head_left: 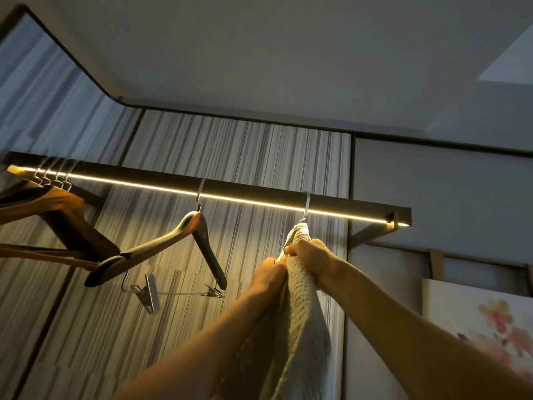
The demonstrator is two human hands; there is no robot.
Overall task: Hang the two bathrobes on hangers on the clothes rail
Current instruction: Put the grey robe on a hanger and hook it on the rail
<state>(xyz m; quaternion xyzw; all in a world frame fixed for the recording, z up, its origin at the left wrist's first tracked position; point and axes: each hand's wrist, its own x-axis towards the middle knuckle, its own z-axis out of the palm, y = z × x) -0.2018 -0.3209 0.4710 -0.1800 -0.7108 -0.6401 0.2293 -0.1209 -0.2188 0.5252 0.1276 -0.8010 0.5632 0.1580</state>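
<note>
A pale waffle-weave bathrobe (300, 307) hangs from a metal hook (306, 204) over the dark lit clothes rail (259, 194), right of centre; its hanger is hidden under the fabric. My left hand (269, 272) and my right hand (310, 254) both grip the robe's collar just below the hook. An empty dark wooden hanger (184, 238) with a clip bar hangs tilted on the rail to the left. A second bathrobe is not in view.
Several more wooden hangers (54, 203) bunch at the rail's left end. A striped wall panel (230, 157) stands behind the rail. The rail ends at a bracket (399, 219) on the right, with a floral picture (490, 327) below it.
</note>
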